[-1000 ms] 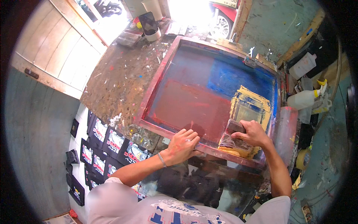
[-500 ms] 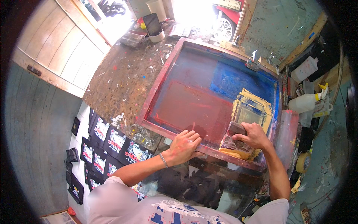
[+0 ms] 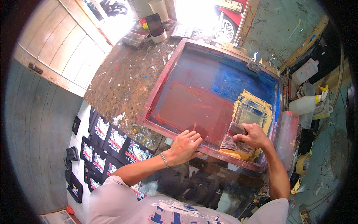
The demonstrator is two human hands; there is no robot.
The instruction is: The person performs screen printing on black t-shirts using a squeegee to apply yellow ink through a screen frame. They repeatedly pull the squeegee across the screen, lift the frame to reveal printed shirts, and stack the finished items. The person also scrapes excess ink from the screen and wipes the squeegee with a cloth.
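Note:
A large screen-printing frame (image 3: pixel 160 86) lies on the bench, its mesh stained red and blue. Around its near rim, left of the middle, my left hand (image 3: pixel 184 146) is closed, with the thumb along the frame's outer side. My right hand (image 3: pixel 255 136) grips a squeegee (image 3: pixel 234 134), tilted against the mesh in the near right corner. Yellow ink (image 3: pixel 238 154) gathers at the squeegee's near side, and a yellow smeared border (image 3: pixel 250 98) surrounds a paler rectangle of mesh beyond it. The squeegee's lower edge is partly hidden.
The paint-spattered bench (image 3: pixel 123 78) extends left of the frame. Black printed pieces (image 3: pixel 115 138) lie in rows at lower left. A spray bottle (image 3: pixel 304 104), a white bottle (image 3: pixel 305 71) and a tape roll (image 3: pixel 303 164) are on the right. A phone (image 3: pixel 154 24) stands at the back.
Both hands keep their grip, and the squeegee stays at the same place on the mesh. The whole view has shifted very slightly.

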